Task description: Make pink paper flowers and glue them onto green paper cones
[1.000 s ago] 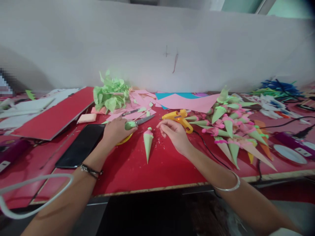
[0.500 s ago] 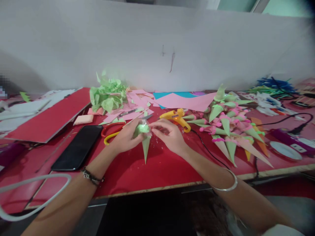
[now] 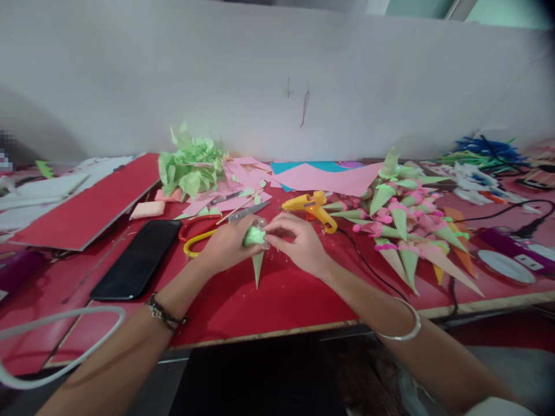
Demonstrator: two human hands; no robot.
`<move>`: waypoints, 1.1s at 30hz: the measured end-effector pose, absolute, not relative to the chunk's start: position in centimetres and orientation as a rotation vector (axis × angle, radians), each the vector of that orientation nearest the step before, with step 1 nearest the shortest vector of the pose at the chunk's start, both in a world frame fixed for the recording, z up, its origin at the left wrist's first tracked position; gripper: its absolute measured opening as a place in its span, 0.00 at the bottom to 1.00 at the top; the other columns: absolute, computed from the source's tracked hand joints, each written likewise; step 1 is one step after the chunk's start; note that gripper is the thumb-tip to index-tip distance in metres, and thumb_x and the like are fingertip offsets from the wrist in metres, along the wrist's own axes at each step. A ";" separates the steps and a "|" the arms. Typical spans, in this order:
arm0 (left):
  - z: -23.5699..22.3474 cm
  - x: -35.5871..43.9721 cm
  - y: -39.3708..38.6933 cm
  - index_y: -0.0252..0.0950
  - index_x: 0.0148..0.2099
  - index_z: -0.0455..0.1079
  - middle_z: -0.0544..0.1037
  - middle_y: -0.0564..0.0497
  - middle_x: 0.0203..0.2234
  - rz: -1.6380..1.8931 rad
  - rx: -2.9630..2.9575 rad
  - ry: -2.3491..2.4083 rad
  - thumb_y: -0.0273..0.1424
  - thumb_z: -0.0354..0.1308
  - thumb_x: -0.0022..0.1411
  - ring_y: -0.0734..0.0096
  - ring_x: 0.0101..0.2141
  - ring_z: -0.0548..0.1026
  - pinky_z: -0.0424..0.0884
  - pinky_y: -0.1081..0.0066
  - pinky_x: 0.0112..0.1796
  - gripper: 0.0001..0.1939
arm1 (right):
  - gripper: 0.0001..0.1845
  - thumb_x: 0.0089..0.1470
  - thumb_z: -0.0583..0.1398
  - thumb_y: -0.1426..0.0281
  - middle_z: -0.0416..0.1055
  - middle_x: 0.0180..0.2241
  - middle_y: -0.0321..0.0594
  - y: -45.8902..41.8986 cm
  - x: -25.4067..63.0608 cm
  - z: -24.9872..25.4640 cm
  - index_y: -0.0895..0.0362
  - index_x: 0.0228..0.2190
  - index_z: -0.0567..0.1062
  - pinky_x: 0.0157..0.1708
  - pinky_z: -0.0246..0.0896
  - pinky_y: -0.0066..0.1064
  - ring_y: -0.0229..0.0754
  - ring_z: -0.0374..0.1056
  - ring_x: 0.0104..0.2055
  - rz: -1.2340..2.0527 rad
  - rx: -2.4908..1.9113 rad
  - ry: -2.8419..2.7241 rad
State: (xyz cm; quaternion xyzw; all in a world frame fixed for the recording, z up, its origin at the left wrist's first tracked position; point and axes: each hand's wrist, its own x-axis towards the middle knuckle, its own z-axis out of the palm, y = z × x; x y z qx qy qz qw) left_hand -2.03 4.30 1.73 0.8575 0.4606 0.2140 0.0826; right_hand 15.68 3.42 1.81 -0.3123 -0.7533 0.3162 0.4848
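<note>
My left hand is wrapped around a small clear plastic packet with a soft bright green lump in it, perhaps foam clay. The fingers of my right hand pinch at the packet's right edge; what exactly lies between their tips is hard to make out. Just below the packet, a pale green paper cone points toward me, its wide end hidden by the packet and my left hand. Behind my left hand lie a utility knife and yellow-and-red scissor handles.
A yellow glue gun with a black cord lies right of centre. Beyond it is a pile of paper cones. A black phone lies at left, near a red board. Crumpled green paper and pink scraps are at the back.
My left hand has shifted slightly and more of the green lump shows between my hands. The knife's body behind it is now more exposed. My right hand stays at the packet's edge.
</note>
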 end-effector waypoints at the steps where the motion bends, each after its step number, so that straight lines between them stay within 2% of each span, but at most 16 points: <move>1: 1.7 -2.0 4.3 0.37 0.45 0.59 0.72 0.47 0.34 0.641 2.560 1.380 0.36 0.53 0.52 0.63 0.32 0.72 0.64 0.70 0.30 0.18 | 0.03 0.46 0.58 0.72 0.66 0.27 0.36 3.4 15.6 1.8 0.55 0.27 0.73 0.31 0.59 0.29 0.37 0.64 0.32 0.761 -0.768 -1.839; 6: 2.0 -1.6 4.1 0.36 0.44 0.60 0.72 0.48 0.34 0.694 2.558 1.359 0.35 0.52 0.52 0.65 0.32 0.71 0.64 0.69 0.32 0.16 | 0.02 0.46 0.58 0.71 0.67 0.25 0.35 3.5 15.6 1.8 0.56 0.24 0.71 0.29 0.59 0.28 0.35 0.63 0.30 0.834 -0.788 -1.745; 9: 2.6 -1.6 4.1 0.36 0.43 0.60 0.73 0.49 0.32 0.687 2.535 1.405 0.35 0.51 0.53 0.66 0.31 0.71 0.65 0.70 0.32 0.15 | 0.05 0.47 0.59 0.67 0.67 0.23 0.33 3.8 15.6 1.7 0.56 0.24 0.70 0.26 0.59 0.26 0.32 0.63 0.24 0.980 -0.788 -1.512; 13: 2.9 -3.2 4.9 0.37 0.45 0.61 0.72 0.46 0.36 0.664 2.475 1.823 0.40 0.51 0.53 0.59 0.36 0.72 0.66 0.66 0.34 0.18 | 0.07 0.45 0.60 0.65 0.68 0.21 0.32 4.4 15.8 1.5 0.56 0.27 0.72 0.24 0.61 0.26 0.31 0.63 0.21 1.081 -0.755 -1.294; 15: 2.5 -4.4 5.5 0.36 0.49 0.59 0.69 0.42 0.42 0.692 2.488 1.994 0.38 0.50 0.54 0.56 0.42 0.69 0.65 0.63 0.39 0.21 | 0.09 0.43 0.61 0.64 0.70 0.22 0.33 4.4 15.8 1.4 0.56 0.28 0.72 0.26 0.62 0.27 0.31 0.64 0.22 1.122 -0.761 -1.291; 18: 1.8 -5.6 6.1 0.32 0.52 0.57 0.66 0.38 0.45 0.541 2.516 2.094 0.36 0.51 0.52 0.50 0.46 0.65 0.62 0.57 0.44 0.25 | 0.10 0.42 0.61 0.63 0.71 0.23 0.33 4.3 15.7 1.4 0.56 0.27 0.72 0.27 0.63 0.28 0.32 0.65 0.23 1.164 -0.774 -1.323; 21: 1.4 -5.0 6.0 0.32 0.52 0.57 0.63 0.39 0.48 0.651 2.562 2.063 0.33 0.52 0.51 0.50 0.50 0.60 0.59 0.55 0.47 0.25 | 0.09 0.41 0.62 0.64 0.70 0.22 0.32 4.2 15.6 1.5 0.57 0.24 0.70 0.27 0.63 0.27 0.31 0.65 0.22 1.197 -0.763 -1.334; 24: 1.6 -3.3 5.3 0.36 0.50 0.59 0.63 0.42 0.48 0.872 2.620 1.963 0.31 0.49 0.54 0.52 0.51 0.59 0.57 0.55 0.48 0.20 | 0.10 0.40 0.63 0.66 0.69 0.21 0.31 4.2 15.5 1.6 0.57 0.22 0.67 0.27 0.64 0.26 0.31 0.66 0.23 1.228 -0.737 -1.336; 26: 1.7 -2.1 4.8 0.35 0.49 0.61 0.66 0.43 0.45 0.836 2.666 1.748 0.33 0.47 0.56 0.56 0.48 0.62 0.59 0.58 0.47 0.17 | 0.11 0.40 0.63 0.67 0.70 0.22 0.31 4.1 15.5 1.7 0.57 0.23 0.66 0.28 0.64 0.27 0.31 0.66 0.23 1.249 -0.718 -1.327; 29: 1.5 -0.9 4.1 0.34 0.49 0.59 0.67 0.44 0.42 0.702 2.647 1.469 0.38 0.46 0.57 0.61 0.43 0.66 0.64 0.64 0.42 0.19 | 0.09 0.41 0.63 0.67 0.71 0.23 0.32 4.2 15.6 1.6 0.57 0.25 0.69 0.28 0.65 0.27 0.32 0.68 0.24 1.269 -0.710 -1.316; 33: 0.7 -0.7 3.9 0.34 0.49 0.59 0.66 0.44 0.41 0.657 2.616 1.426 0.43 0.51 0.53 0.58 0.44 0.66 0.63 0.60 0.43 0.24 | 0.06 0.46 0.60 0.68 0.72 0.23 0.33 4.3 15.8 1.3 0.57 0.29 0.73 0.27 0.65 0.25 0.31 0.68 0.24 1.232 -0.707 -1.360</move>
